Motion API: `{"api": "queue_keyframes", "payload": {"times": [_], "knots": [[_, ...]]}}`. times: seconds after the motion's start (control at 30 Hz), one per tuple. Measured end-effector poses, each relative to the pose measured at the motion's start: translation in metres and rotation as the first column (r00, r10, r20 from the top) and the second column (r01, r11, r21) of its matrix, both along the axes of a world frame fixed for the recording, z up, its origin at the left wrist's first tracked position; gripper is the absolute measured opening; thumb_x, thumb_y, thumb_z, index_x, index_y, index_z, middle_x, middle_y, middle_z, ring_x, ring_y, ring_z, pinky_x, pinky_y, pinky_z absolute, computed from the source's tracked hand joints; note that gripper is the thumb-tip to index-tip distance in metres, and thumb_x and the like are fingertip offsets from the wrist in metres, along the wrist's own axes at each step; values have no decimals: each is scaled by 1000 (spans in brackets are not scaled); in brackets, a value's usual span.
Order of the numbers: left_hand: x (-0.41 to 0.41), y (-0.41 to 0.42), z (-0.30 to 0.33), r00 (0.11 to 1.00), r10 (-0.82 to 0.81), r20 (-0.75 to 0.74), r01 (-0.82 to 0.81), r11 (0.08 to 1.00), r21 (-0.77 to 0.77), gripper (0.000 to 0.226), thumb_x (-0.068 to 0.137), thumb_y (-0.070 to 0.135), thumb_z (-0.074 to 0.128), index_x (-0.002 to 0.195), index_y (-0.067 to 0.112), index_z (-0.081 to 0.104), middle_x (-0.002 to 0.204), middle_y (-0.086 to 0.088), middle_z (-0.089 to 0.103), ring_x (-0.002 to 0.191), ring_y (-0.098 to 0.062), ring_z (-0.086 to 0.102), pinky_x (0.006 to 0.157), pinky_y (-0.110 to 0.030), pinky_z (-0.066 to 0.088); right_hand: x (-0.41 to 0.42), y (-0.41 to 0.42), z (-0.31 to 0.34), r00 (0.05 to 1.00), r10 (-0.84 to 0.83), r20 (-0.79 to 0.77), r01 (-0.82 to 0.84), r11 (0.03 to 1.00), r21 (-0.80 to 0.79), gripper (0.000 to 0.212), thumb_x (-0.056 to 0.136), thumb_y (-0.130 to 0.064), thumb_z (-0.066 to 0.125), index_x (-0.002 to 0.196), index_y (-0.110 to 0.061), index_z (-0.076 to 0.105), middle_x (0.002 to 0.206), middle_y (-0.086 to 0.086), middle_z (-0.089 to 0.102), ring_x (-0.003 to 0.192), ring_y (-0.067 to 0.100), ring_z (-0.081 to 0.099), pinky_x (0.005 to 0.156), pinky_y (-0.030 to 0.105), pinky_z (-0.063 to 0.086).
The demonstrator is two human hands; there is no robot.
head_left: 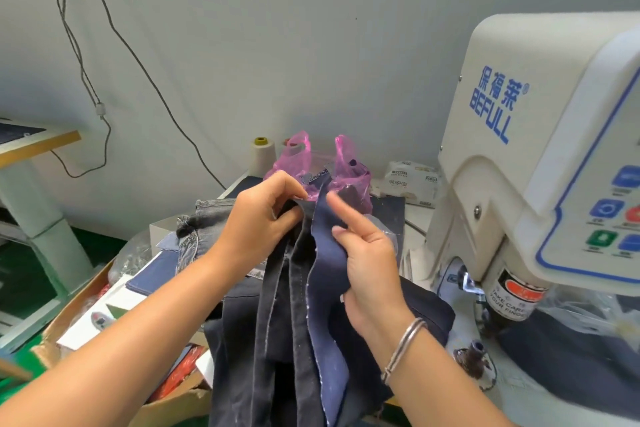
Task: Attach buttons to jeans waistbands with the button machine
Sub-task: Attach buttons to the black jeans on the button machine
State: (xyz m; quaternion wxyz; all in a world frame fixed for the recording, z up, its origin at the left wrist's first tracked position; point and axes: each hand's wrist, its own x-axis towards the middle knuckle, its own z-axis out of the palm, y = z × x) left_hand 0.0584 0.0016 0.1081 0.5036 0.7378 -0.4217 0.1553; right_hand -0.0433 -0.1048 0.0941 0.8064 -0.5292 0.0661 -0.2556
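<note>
Dark denim jeans (298,315) are lifted in front of me, their edges and seams standing upright in folds. My left hand (259,218) pinches the top of the dark folds between thumb and fingers. My right hand (367,260) grips the bluer flap of the jeans, with the index finger stretched out toward the left hand. The white button machine (540,135) stands to the right, its head (512,295) with a red warning label low over the table, apart from both hands.
A pink plastic bag (346,177) and a thread cone (262,156) sit behind the jeans. Grey jeans (204,225) lie at the left, above a cardboard box (86,315) of papers. Clear plastic (581,315) lies under the machine head. Cables hang on the wall.
</note>
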Motion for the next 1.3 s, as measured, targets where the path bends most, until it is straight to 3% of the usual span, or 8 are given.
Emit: {"api": "queue_keyframes", "payload": {"times": [0.17, 0.37, 0.47, 0.63, 0.87, 1.13, 1.23, 1.3], "knots": [[5, 9, 5, 995, 1, 96, -15, 990, 140, 67, 73, -15, 65, 117, 32, 46, 77, 8, 55, 67, -9, 45, 66, -9, 38, -4, -9, -2, 994, 73, -80, -88, 977, -195, 57, 86, 13, 42, 92, -32, 75, 106, -13, 72, 106, 1, 64, 90, 14, 49], [8, 8, 8, 991, -27, 128, 5, 986, 167, 71, 70, -17, 63, 117, 34, 47, 77, 9, 57, 61, -13, 44, 62, -7, 37, -8, -12, 4, 964, 256, 67, -226, 929, -293, 39, 83, -9, 49, 101, -32, 75, 115, -12, 70, 116, 0, 58, 95, 10, 42], [6, 8, 8, 995, -104, -13, 105, 984, 141, 55, 70, -15, 55, 100, 31, 59, 74, 13, 59, 52, -13, 39, 56, -10, 36, -7, -12, -1, 957, 281, 75, -245, 918, -311, 39, 91, -4, 50, 111, -31, 69, 121, -13, 66, 120, -1, 55, 102, 13, 40], [5, 4, 9, 918, -171, -357, 188, 982, 15, 48, 78, -25, 49, 89, 20, 61, 84, 3, 68, 77, -14, 60, 72, -34, 49, -4, -18, -6, 933, 319, 163, -263, 919, -295, 62, 88, 0, 48, 123, -50, 58, 118, -18, 66, 119, 0, 55, 94, 13, 44], [-2, 2, 5, 757, -346, -554, 250, 937, -244, 29, 90, -10, 55, 81, 17, 51, 73, 6, 63, 63, -4, 59, 59, -14, 49, 2, -14, -9, 987, 136, 84, -80, 875, -478, 40, 93, -2, 55, 124, -27, 60, 104, -13, 63, 105, 2, 59, 93, 19, 44], [-7, 1, 10, 803, -229, -550, 181, 973, -140, 38, 87, -20, 47, 76, 16, 48, 73, 2, 60, 69, -16, 49, 59, -23, 39, 5, -17, 2, 984, -172, 44, 133, 552, -823, 54, 85, -25, 70, 136, -32, 52, 95, -20, 57, 90, -1, 54, 86, 19, 42], [-10, 7, 17, 659, -360, -660, 232, 933, -276, 30, 84, -11, 58, 80, 16, 47, 72, 4, 66, 56, -7, 55, 53, -17, 46, 8, -21, 8, 968, -242, -70, 66, 512, -857, 58, 79, -47, 69, 133, -33, 54, 100, -16, 53, 102, 5, 50, 91, 25, 37], [-12, 12, 20, 470, -494, -731, 214, 867, -449, 22, 73, 1, 57, 86, 16, 48, 83, -1, 68, 59, -11, 59, 56, -20, 53, 10, -26, 9, 966, -231, -113, 41, 571, -820, 16, 81, -43, 70, 92, -32, 69, 74, -23, 59, 77, -5, 54, 74, 14, 39]]}}
